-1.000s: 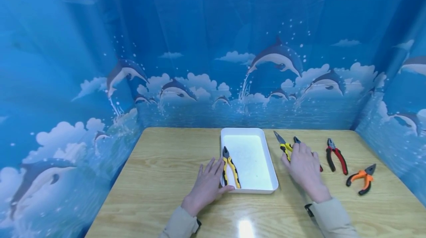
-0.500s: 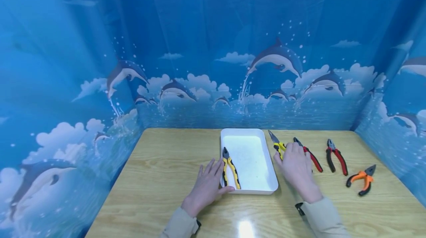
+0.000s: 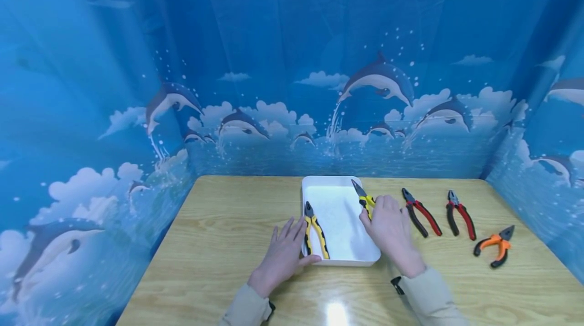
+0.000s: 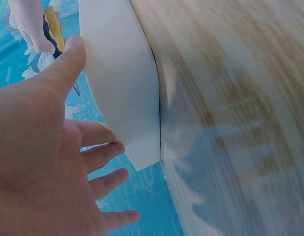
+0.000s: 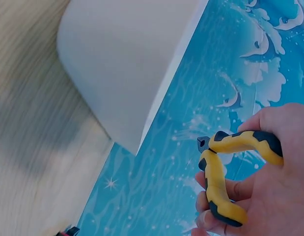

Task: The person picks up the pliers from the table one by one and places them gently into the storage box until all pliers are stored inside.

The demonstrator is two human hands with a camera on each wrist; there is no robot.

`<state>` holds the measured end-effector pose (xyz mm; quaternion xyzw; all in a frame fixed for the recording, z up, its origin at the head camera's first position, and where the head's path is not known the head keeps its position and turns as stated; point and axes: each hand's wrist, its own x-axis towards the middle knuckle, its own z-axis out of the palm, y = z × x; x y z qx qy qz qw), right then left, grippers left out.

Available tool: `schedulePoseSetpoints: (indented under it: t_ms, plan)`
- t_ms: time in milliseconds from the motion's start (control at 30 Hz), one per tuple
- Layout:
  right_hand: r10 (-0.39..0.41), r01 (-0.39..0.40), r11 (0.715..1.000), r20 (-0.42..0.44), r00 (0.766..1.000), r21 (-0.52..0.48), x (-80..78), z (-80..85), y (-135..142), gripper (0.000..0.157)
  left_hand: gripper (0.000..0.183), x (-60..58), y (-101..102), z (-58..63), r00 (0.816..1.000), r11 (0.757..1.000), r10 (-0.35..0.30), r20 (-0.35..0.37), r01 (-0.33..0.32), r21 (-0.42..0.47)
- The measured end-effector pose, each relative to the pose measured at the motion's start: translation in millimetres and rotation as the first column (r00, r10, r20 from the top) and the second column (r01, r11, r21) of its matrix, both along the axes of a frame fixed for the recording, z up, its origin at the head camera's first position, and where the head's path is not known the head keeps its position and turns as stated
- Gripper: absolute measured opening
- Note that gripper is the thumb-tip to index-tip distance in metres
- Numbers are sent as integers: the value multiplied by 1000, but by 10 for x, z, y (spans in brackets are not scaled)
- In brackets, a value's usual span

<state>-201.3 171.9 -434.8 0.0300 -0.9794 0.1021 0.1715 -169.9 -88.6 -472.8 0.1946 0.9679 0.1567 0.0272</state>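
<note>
Both forearms [image 3: 431, 298] slant toward the far edge of the surface [image 3: 228, 204]. The left hand [image 3: 283, 250], nearer the left edge, shows its back from above, fingers [image 3: 287, 228] spread and thumb [image 3: 310, 260] held out sideways. The right hand [image 3: 393, 228], nearer the right edge, has its fingers bent in a grip.

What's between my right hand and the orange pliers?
From your right hand outward, the head view shows the left red pliers, then the right red pliers.

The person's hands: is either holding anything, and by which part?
The right hand holds long-nosed yellow-and-black pliers by the handles. The left hand holds nothing, spread at the edge of the white tray.
</note>
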Motion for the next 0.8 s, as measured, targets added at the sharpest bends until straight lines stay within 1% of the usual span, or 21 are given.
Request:
schedulePoseSetpoints:
  t_ms: [167,467,633,800]
  plan:
    - [6,-6,1000,32,999,6,-7,2,-88,37,95,-5,8,-1,1000,1000,3,2,-3,-5]
    - [10,-11,1000,79,997,21,-10,-77,-181,40,95,1,20,-4,1000,1000,8,-2,-8,-19]
    - [22,-25,999,91,996,33,-1,-115,-222,41,95,11,18,5,1000,1000,13,-9,-13,-19]
    - [28,-33,998,80,996,52,-22,-165,-256,42,95,17,17,7,1000,1000,17,-16,-18,-23]
